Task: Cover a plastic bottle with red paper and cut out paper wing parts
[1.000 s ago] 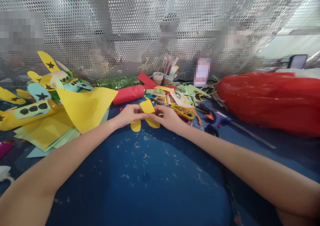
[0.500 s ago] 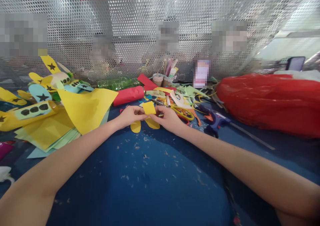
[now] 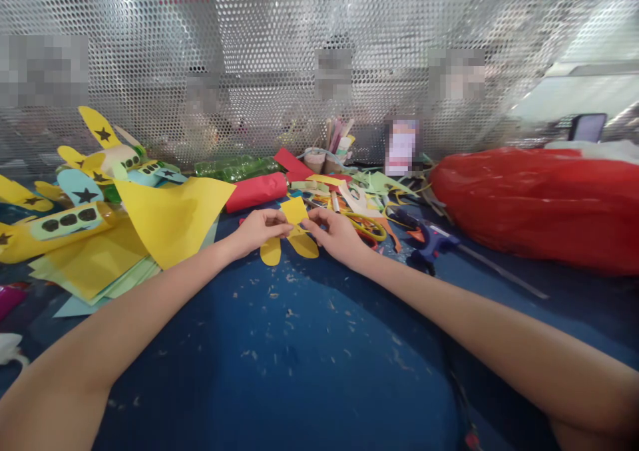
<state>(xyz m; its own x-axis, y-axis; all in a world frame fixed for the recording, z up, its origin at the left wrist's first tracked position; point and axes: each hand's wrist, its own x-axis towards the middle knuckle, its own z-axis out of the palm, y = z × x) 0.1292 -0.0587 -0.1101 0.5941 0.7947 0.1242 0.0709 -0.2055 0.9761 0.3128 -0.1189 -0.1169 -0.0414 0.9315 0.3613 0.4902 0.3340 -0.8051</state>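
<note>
A small yellow paper piece (image 3: pixel 293 208) with a squarish upper end stands between my hands. My left hand (image 3: pixel 260 230) pinches its left side with thumb and fingers. On the other side my right hand (image 3: pixel 335 235) has its thumb and fingertips closed at the paper's right edge. Just beneath them, two round-ended yellow paper cutouts, a left cutout (image 3: pixel 270 253) and a right cutout (image 3: pixel 303 243), lie on the blue table (image 3: pixel 279 364). Whether these join the held piece is hidden by my fingers.
On the left are paper-covered bottle planes (image 3: pixel 74 225) and a yellow sheet (image 3: pixel 170 218). A red-wrapped bottle (image 3: pixel 257 191), paper scraps (image 3: pixel 367 198) and yellow-handled scissors (image 3: pixel 369 228) lie behind. At right are a blue glue gun (image 3: pixel 434 238) and a red plastic bag (image 3: pixel 539 205).
The squarish yellow paper has tilted and shifted slightly left. My right fingers have moved a little along its edge, with the thumb lower and more of the paper showing.
</note>
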